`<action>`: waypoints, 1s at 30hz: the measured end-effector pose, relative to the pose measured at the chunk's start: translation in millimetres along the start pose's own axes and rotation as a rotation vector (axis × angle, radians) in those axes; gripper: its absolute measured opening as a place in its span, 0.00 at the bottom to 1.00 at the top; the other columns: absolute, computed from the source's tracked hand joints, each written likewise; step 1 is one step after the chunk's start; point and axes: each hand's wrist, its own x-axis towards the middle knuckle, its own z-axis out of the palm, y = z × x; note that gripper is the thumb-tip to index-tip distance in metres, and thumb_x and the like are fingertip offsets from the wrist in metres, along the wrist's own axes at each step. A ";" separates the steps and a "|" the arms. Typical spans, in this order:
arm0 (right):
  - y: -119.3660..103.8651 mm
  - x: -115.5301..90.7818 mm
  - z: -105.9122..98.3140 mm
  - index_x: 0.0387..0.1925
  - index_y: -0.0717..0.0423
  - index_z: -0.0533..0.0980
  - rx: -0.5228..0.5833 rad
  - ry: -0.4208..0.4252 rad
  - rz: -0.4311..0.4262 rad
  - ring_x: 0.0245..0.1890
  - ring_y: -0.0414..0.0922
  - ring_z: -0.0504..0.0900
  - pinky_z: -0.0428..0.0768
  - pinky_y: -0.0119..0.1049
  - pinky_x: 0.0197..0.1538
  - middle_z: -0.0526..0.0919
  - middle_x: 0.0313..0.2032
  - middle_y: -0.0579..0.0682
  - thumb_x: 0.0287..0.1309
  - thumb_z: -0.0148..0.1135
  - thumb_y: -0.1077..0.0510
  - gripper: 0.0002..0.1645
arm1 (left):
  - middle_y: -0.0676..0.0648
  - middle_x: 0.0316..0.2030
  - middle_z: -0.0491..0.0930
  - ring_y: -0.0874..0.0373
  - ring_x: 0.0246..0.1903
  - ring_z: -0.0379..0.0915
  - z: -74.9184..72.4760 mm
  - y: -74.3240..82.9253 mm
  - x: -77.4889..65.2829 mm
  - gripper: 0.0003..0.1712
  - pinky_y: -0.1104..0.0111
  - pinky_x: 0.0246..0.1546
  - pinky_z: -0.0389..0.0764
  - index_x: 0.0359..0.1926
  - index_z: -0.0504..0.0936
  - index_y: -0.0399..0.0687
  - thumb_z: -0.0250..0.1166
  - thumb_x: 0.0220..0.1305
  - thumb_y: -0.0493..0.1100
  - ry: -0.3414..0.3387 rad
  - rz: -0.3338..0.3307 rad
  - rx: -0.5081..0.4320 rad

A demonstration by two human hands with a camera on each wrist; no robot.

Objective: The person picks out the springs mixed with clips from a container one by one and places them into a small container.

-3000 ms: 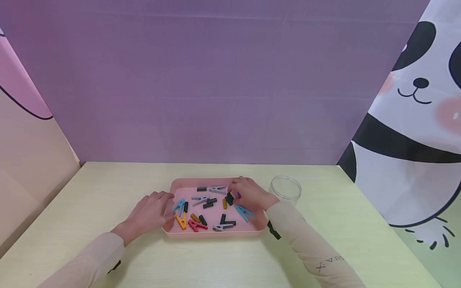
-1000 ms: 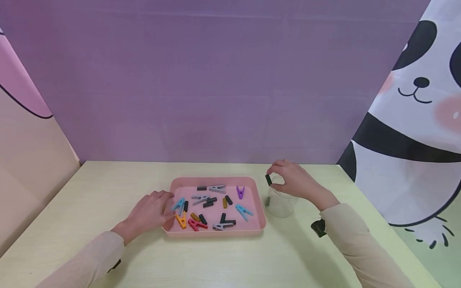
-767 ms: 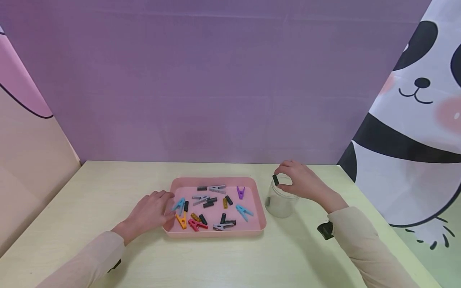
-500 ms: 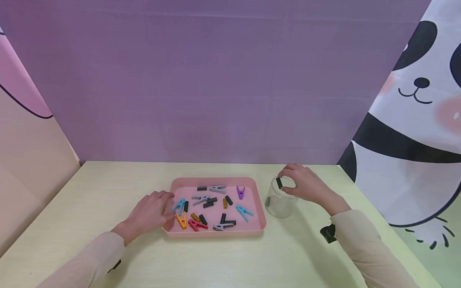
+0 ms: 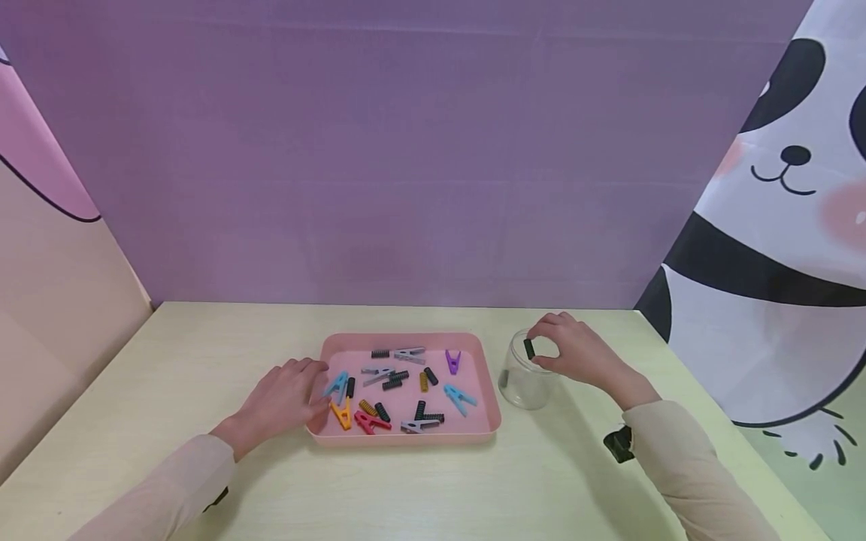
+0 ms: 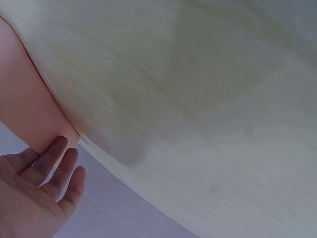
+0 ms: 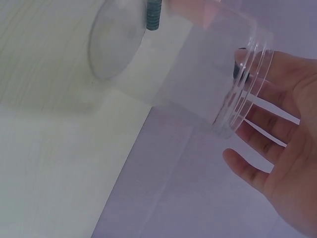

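Fingers [image 6: 73, 186] of our left hand [image 5: 280, 398] rest relaxed against the pink rectangular plastic tray [image 5: 406, 441], where black and gold coil springs [image 5: 423, 382] remain, crowded by multicoloured plastic clips [image 5: 460, 399]. One dark spring [image 7: 154, 17] is already inside our clear cylindrical jar [image 5: 524, 391]; at its mouth, another spring [image 5: 529, 349] is pinched by our right hand [image 5: 578, 353].

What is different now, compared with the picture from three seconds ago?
The right hand has moved to the person's right, from over the tray to the jar. It now pinches a black spring at the jar's mouth. The left hand stayed at the tray's left edge, and the tray stayed in place.
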 end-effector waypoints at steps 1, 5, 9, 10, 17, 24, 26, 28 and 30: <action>-0.1 0.1 0.2 0.41 0.58 0.78 -0.001 0.001 0.000 0.44 0.54 0.75 0.74 0.54 0.46 0.79 0.42 0.53 0.44 0.68 0.59 0.19 | 0.42 0.52 0.75 0.47 0.49 0.71 0.0 0.0 -0.1 0.32 0.52 0.49 0.74 0.54 0.73 0.43 0.63 0.50 0.55 0.001 0.000 0.000; 0.2 0.8 3.0 0.41 0.58 0.78 -0.006 0.012 0.005 0.45 0.54 0.75 0.74 0.54 0.46 0.80 0.42 0.54 0.43 0.69 0.59 0.19 | 0.42 0.51 0.76 0.46 0.49 0.72 0.0 0.2 -0.6 0.32 0.51 0.49 0.74 0.54 0.73 0.42 0.63 0.50 0.55 0.007 0.006 0.001; 0.8 1.3 5.6 0.40 0.58 0.78 -0.006 0.022 0.010 0.45 0.55 0.74 0.73 0.54 0.46 0.79 0.42 0.54 0.42 0.69 0.59 0.19 | 0.42 0.51 0.76 0.46 0.49 0.72 0.3 0.3 -0.7 0.31 0.52 0.49 0.74 0.53 0.73 0.42 0.64 0.51 0.54 0.013 0.013 -0.007; 0.7 1.3 5.8 0.40 0.58 0.78 -0.007 0.022 0.015 0.45 0.55 0.74 0.73 0.54 0.47 0.79 0.42 0.54 0.42 0.69 0.59 0.19 | 0.42 0.51 0.76 0.46 0.49 0.72 0.4 0.4 -0.6 0.31 0.52 0.49 0.74 0.53 0.73 0.42 0.63 0.51 0.54 0.014 0.016 -0.007; 1.3 1.8 6.9 0.40 0.57 0.78 -0.004 0.011 0.027 0.46 0.55 0.73 0.73 0.54 0.46 0.79 0.43 0.55 0.43 0.69 0.59 0.18 | 0.43 0.50 0.76 0.46 0.48 0.73 0.0 0.4 -0.4 0.30 0.52 0.48 0.75 0.52 0.73 0.41 0.63 0.51 0.53 0.024 0.026 -0.006; 1.3 2.2 7.5 0.41 0.57 0.78 -0.005 0.009 0.023 0.46 0.55 0.73 0.73 0.53 0.46 0.79 0.43 0.54 0.44 0.69 0.59 0.18 | 0.42 0.50 0.76 0.46 0.48 0.73 -0.5 0.3 -1.0 0.30 0.52 0.47 0.75 0.52 0.73 0.41 0.63 0.51 0.53 0.027 0.034 0.005; 1.1 2.1 7.1 0.41 0.57 0.78 -0.007 0.009 0.022 0.46 0.55 0.73 0.73 0.53 0.46 0.79 0.43 0.54 0.44 0.69 0.59 0.18 | 0.43 0.50 0.76 0.46 0.48 0.73 0.2 -0.2 -1.0 0.30 0.53 0.47 0.76 0.52 0.73 0.41 0.63 0.51 0.53 0.030 0.036 0.007; 0.3 1.9 6.2 0.41 0.57 0.78 -0.009 0.010 0.018 0.46 0.55 0.73 0.73 0.54 0.46 0.79 0.43 0.54 0.44 0.68 0.59 0.18 | 0.43 0.49 0.77 0.46 0.48 0.73 0.7 -0.6 -1.0 0.30 0.53 0.46 0.76 0.52 0.74 0.41 0.63 0.51 0.53 0.034 0.039 0.008; -0.3 1.9 5.1 0.41 0.57 0.78 -0.010 0.013 0.016 0.45 0.55 0.74 0.74 0.54 0.45 0.79 0.42 0.54 0.43 0.69 0.60 0.18 | 0.43 0.49 0.77 0.46 0.47 0.73 0.8 -0.7 -1.1 0.30 0.53 0.46 0.76 0.52 0.74 0.41 0.63 0.51 0.53 0.036 0.041 0.008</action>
